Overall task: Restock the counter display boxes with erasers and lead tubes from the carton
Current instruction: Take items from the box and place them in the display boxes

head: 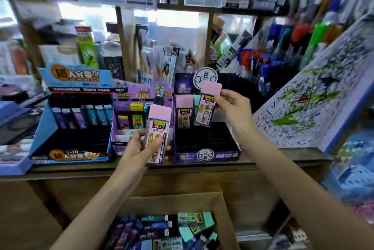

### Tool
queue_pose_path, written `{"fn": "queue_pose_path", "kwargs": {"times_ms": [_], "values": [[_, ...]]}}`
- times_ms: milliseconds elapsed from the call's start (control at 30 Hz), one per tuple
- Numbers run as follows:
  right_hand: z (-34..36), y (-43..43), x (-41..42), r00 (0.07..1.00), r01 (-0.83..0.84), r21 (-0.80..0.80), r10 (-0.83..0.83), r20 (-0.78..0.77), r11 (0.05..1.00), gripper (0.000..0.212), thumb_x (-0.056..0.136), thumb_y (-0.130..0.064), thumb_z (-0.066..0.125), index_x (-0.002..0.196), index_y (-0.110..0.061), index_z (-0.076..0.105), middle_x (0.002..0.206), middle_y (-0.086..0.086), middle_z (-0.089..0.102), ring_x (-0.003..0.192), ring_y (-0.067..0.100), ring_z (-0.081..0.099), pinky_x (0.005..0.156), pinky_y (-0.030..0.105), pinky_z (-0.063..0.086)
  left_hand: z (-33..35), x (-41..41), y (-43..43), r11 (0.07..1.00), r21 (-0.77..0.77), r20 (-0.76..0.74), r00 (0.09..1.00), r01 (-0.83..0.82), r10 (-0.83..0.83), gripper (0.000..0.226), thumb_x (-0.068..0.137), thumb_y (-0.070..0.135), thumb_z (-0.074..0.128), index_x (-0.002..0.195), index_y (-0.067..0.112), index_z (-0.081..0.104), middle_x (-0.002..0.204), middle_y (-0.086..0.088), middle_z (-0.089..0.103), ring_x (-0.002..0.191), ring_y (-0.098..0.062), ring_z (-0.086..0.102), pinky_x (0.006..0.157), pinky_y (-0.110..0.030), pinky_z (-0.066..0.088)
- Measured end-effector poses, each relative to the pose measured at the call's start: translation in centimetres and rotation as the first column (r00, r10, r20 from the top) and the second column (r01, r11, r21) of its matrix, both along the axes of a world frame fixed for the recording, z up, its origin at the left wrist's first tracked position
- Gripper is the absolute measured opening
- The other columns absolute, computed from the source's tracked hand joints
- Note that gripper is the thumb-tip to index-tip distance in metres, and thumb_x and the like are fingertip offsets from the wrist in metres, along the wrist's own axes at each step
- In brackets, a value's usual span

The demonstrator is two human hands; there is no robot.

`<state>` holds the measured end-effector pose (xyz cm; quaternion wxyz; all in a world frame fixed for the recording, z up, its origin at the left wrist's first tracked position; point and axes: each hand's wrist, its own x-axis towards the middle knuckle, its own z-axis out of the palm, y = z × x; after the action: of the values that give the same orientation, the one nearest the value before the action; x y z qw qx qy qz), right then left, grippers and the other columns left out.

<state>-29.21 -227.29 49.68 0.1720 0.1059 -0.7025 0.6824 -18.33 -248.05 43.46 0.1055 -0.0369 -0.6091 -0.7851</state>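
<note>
— What stands at the left of the desk [273, 160]?
— A blue display box [43, 128], with dark tubes in its back row. Just beside it stands a small purple box [129, 92] with purple and yellow-green packs inside.
— And the left hand [139, 148]?
— It is in front of that small purple box. Its fingers and thumb are curled round a pink-capped tube [156, 134], which it holds almost upright.
— What comes next to the right?
— A wide purple box [188, 156] with a dark tray. One standing tube [183, 112] is in its back row. The right hand [234, 108] pinches a tilted tube [206, 106] near the pink cap, above the back row and just beside the standing one.
— Where is the carton [174, 202]?
— Below the desk, open, between the two forearms. Teal-capped and dark tubes lie in it.
— And at the far right?
— A scribbled board [303, 108] leans there.
</note>
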Motion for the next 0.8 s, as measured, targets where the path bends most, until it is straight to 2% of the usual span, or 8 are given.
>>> {"fn": "queue_pose_path", "kwargs": {"times_ms": [133, 233, 300, 367, 433, 567, 667, 800], "values": [[-0.7, -2.2, -0.5, 0.995, -0.078, 0.163, 0.086, -0.047, 0.984, 0.027, 0.087, 0.002, 0.059, 0.114, 0.002, 0.064, 0.098, 0.001, 0.066, 0.074, -0.007, 0.059, 0.071, 0.005, 0.046, 0.0, -0.5, -0.2, 0.995, 0.098, 0.039, 0.999, -0.02, 0.017, 0.023, 0.088, 0.01, 0.055, 0.11, 0.015, 0.05, 0.086, -0.002, 0.075, 0.077, -0.016, 0.071, 0.057, -0.027, 0.057], [-1.1, -3.2, -0.8, 0.989, -0.122, 0.188, 0.135, -0.058, 0.975, 0.03, 0.087, 0.007, 0.058, 0.116, 0.008, 0.06, 0.101, 0.001, 0.062, 0.064, -0.017, 0.057, 0.067, 0.001, 0.043, -0.3, -0.2, -0.4, 0.995, 0.097, 0.049, 0.998, -0.033, 0.029, 0.026, 0.083, 0.012, 0.058, 0.108, 0.014, 0.052, 0.087, -0.002, 0.074, 0.076, -0.016, 0.071, 0.055, -0.025, 0.056], [-1.3, -3.6, -1.0, 0.986, -0.151, 0.2, 0.161, -0.032, 0.968, 0.031, 0.086, 0.008, 0.058, 0.117, 0.01, 0.058, 0.104, 0.004, 0.061, 0.071, -0.013, 0.058, 0.07, 0.002, 0.044, -0.5, 0.1, -0.6, 0.995, 0.098, 0.049, 0.999, -0.029, 0.024, 0.031, 0.077, 0.016, 0.06, 0.107, 0.014, 0.053, 0.091, -0.004, 0.074, 0.079, -0.019, 0.071, 0.055, -0.026, 0.056], [-1.5, -3.8, -1.1, 0.982, -0.188, 0.191, 0.191, 0.001, 0.963, 0.033, 0.086, 0.007, 0.058, 0.119, 0.01, 0.057, 0.109, 0.008, 0.062, 0.087, 0.004, 0.06, 0.077, 0.005, 0.047, -0.7, 0.4, -1.0, 0.996, 0.089, 0.05, 0.999, -0.027, 0.023, 0.033, 0.075, 0.019, 0.06, 0.107, 0.015, 0.053, 0.092, -0.005, 0.074, 0.08, -0.019, 0.071, 0.056, -0.026, 0.056], [-1.6, -3.8, -1.2, 0.977, -0.213, 0.175, 0.213, 0.018, 0.961, 0.033, 0.087, 0.007, 0.057, 0.12, 0.01, 0.057, 0.113, 0.013, 0.063, 0.094, 0.01, 0.058, 0.081, 0.009, 0.047, -0.7, 0.7, -1.2, 0.996, 0.083, 0.048, 0.999, -0.023, 0.019, 0.034, 0.075, 0.019, 0.061, 0.108, 0.016, 0.052, 0.09, -0.004, 0.074, 0.08, -0.019, 0.071, 0.056, -0.025, 0.056], [-1.5, -3.6, -1.6, 0.977, -0.209, 0.223, 0.215, -0.004, 0.952, 0.031, 0.088, 0.006, 0.056, 0.118, 0.006, 0.06, 0.101, 0.003, 0.066, 0.071, -0.013, 0.059, 0.076, 0.006, 0.048, -0.7, 0.8, -1.4, 0.995, 0.095, 0.041, 0.999, -0.027, 0.023, 0.032, 0.076, 0.016, 0.06, 0.107, 0.014, 0.052, 0.09, -0.007, 0.073, 0.077, -0.019, 0.071, 0.055, -0.027, 0.056], [-1.8, -3.2, -2.0, 0.978, -0.198, 0.245, 0.208, -0.015, 0.949, 0.03, 0.087, 0.008, 0.056, 0.117, 0.007, 0.06, 0.083, -0.007, 0.065, 0.065, -0.015, 0.058, 0.067, 0.004, 0.044, -0.7, 1.0, -1.4, 0.995, 0.092, 0.045, 0.999, -0.025, 0.021, 0.037, 0.074, 0.018, 0.061, 0.11, 0.013, 0.052, 0.095, -0.01, 0.071, 0.078, -0.02, 0.071, 0.057, -0.028, 0.056], [-3.0, -3.3, -2.1, 0.981, -0.191, 0.308, 0.194, 0.019, 0.932, 0.029, 0.086, 0.004, 0.059, 0.116, 0.004, 0.062, 0.104, 0.004, 0.068, 0.083, 0.0, 0.061, 0.08, 0.013, 0.049, -0.9, 1.1, -1.6, 0.995, 0.095, 0.05, 0.999, -0.017, 0.012, 0.041, 0.074, 0.019, 0.063, 0.113, 0.013, 0.051, 0.096, -0.007, 0.072, 0.08, -0.02, 0.071, 0.058, -0.029, 0.057]]}}
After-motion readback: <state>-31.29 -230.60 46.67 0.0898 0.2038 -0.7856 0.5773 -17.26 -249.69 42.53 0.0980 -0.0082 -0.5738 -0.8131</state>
